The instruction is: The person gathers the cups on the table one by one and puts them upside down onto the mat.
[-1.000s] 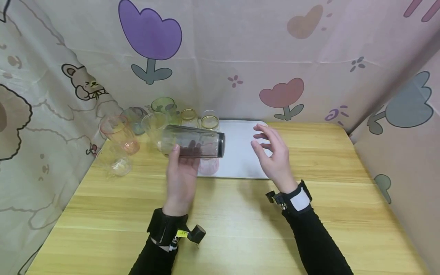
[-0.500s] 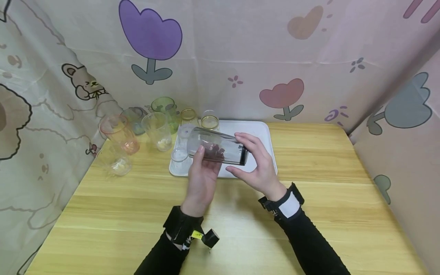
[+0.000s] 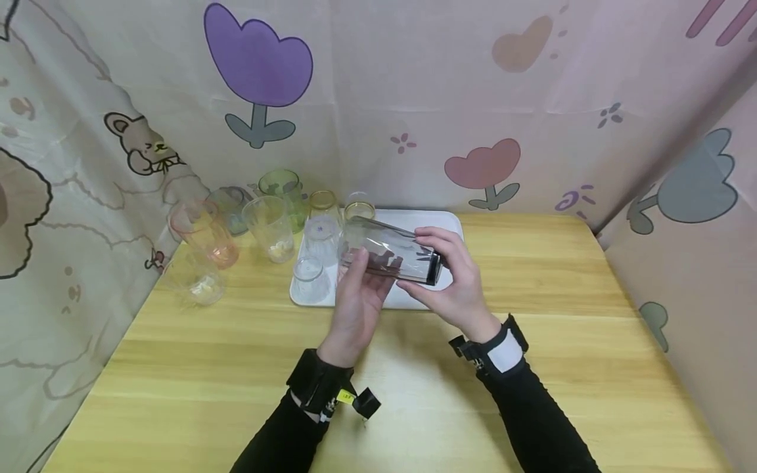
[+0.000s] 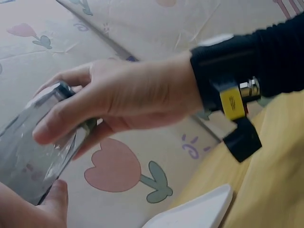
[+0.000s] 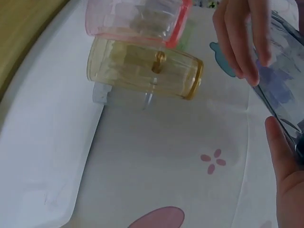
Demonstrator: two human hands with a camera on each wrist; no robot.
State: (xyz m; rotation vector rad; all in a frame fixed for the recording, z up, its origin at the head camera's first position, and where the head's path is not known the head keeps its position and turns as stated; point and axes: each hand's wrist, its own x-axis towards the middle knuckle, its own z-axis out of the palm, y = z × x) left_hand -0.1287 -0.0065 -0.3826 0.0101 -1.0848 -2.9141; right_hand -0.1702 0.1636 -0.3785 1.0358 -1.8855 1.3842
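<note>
At the centre of the head view, both hands grasp a smoky clear tumbler (image 3: 390, 257) lying on its side in the air above the white tray (image 3: 432, 220): the left hand (image 3: 357, 303) cups it from below, the right hand (image 3: 455, 279) wraps its dark base. On the tray's left part stand small clear glasses (image 3: 311, 279). Left of it, pink (image 3: 204, 231), green (image 3: 282, 187) and clear (image 3: 271, 226) cups cluster on the wooden tabletop (image 3: 414, 381). A curtain (image 3: 485, 98) printed with tulips and animals encloses the scene.
</note>
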